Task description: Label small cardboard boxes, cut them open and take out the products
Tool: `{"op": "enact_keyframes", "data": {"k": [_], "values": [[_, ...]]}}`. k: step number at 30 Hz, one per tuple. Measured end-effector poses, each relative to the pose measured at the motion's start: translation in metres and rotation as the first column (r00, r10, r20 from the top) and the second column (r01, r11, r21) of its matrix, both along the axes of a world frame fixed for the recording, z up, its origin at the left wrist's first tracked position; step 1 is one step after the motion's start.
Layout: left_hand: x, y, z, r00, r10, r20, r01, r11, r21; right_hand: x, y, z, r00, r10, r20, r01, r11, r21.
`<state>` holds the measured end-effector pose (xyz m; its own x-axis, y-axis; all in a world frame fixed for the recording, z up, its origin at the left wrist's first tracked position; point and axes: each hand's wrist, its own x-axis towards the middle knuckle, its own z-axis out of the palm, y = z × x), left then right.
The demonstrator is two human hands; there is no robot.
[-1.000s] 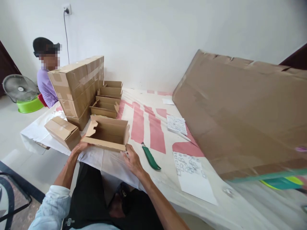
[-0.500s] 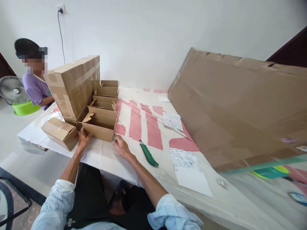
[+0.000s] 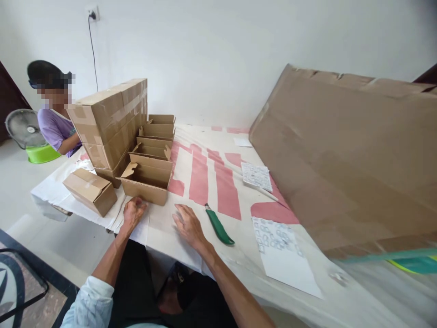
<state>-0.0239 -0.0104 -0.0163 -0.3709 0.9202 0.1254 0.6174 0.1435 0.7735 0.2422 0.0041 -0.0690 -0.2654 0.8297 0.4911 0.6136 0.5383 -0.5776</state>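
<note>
In the head view, an open cardboard box [image 3: 145,190] stands at the front of a row of similar open boxes. My left hand [image 3: 134,212] is just below its near side, fingers loosely bent and holding nothing I can see. To the right of the box, my right hand [image 3: 187,223] hovers over the cloth with its fingers apart. A green-handled knife [image 3: 220,228] lies right of that hand. A taped, closed carton [image 3: 90,190] lies to the left of my left hand.
Taped cartons [image 3: 112,123] are stacked behind the row. A large cardboard sheet [image 3: 341,159] leans at the right. Printed paper [image 3: 287,255] and a patterned pad [image 3: 256,176] lie on the cloth-covered table [image 3: 235,269]. Across the table at left sits another person [image 3: 56,130].
Both hands have come off the front open box and drawn back toward me. The box stays at the front of the row. The view has shifted slightly to the left.
</note>
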Motion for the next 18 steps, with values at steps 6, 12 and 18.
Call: {"op": "enact_keyframes", "data": {"k": [6,12,18], "values": [[0.011,0.022,0.016,0.999,-0.030,-0.025,0.028,0.995,-0.092,0.080,-0.030,-0.015,0.922,-0.324,0.214,0.285,0.939,0.191],[0.014,0.040,0.019,0.999,-0.008,-0.054,0.002,0.995,-0.096,0.117,-0.054,-0.037,0.871,-0.422,0.251,0.383,0.904,0.189],[0.010,0.065,0.019,0.996,-0.036,-0.079,0.031,0.998,-0.061,0.113,-0.055,-0.040,0.872,-0.424,0.247,0.388,0.904,0.182]]}}
